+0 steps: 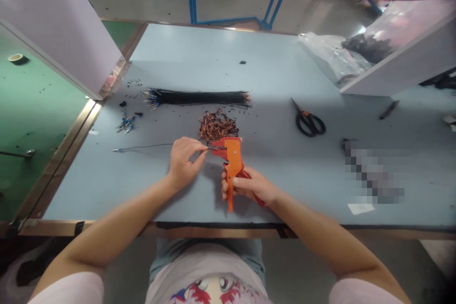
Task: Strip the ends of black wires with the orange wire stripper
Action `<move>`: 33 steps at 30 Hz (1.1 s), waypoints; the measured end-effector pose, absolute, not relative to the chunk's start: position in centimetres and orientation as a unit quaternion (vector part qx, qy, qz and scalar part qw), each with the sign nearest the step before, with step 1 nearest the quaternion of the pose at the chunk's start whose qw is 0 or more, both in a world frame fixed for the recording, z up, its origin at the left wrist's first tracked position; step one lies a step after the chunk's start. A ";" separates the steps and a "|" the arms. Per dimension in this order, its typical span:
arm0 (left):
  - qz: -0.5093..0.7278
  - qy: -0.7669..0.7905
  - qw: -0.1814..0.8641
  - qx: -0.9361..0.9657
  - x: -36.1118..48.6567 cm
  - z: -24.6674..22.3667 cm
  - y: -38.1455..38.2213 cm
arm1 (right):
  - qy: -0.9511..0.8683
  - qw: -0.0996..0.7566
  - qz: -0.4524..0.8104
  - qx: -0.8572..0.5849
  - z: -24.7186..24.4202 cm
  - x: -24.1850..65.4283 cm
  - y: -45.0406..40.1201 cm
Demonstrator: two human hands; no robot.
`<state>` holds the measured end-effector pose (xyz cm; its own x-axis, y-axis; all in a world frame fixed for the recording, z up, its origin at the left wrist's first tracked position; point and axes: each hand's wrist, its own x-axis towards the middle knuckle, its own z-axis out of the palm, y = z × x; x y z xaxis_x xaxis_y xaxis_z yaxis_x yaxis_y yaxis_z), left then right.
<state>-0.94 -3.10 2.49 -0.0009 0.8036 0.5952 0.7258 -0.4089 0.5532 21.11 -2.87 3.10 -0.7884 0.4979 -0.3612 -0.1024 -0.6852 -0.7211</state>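
Observation:
My left hand (pixel 185 160) pinches a thin black wire (pixel 153 145) close to one end. That end reaches into the red jaws of an orange wire stripper (pixel 233 159). The wire's other end, with a blue and metal terminal, lies to the left on the table. My right hand (pixel 251 184) is wrapped around the stripper's handles, holding it upright. Just beyond the jaws is a pile of short copper and black offcuts (pixel 218 126). Behind that lies a long bundle of black wires (pixel 203 98), with blue terminals at its left end.
Loose blue terminals (pixel 125 123) lie at the left. Black-handled scissors (pixel 309 118) rest to the right, with a dark pen-like object (pixel 389 110) farther right. A clear plastic bag (pixel 333 54) sits at the back right beside a pale upright panel (pixel 399 57). Another panel (pixel 67 23) stands at left.

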 end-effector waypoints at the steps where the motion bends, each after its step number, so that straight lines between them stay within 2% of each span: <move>1: 0.454 0.542 0.044 0.706 -0.9 2.5 -3.1 | -0.357 0.170 0.876 -0.277 3.0 21.1 -2.9; 14: 0.425 0.561 0.086 0.705 -0.3 2.3 -3.2 | -0.363 0.148 0.864 -0.314 3.1 20.8 -3.0; 33: 0.423 0.547 0.102 0.716 -0.3 2.2 -3.2 | -0.417 0.173 0.821 -0.350 2.8 20.5 -3.3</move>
<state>-0.34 -3.24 2.18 0.0453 0.8684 0.4939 0.6966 -0.3818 0.6074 20.52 -3.35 2.85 -0.6950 0.5758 -0.4305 0.0090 -0.5918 -0.8060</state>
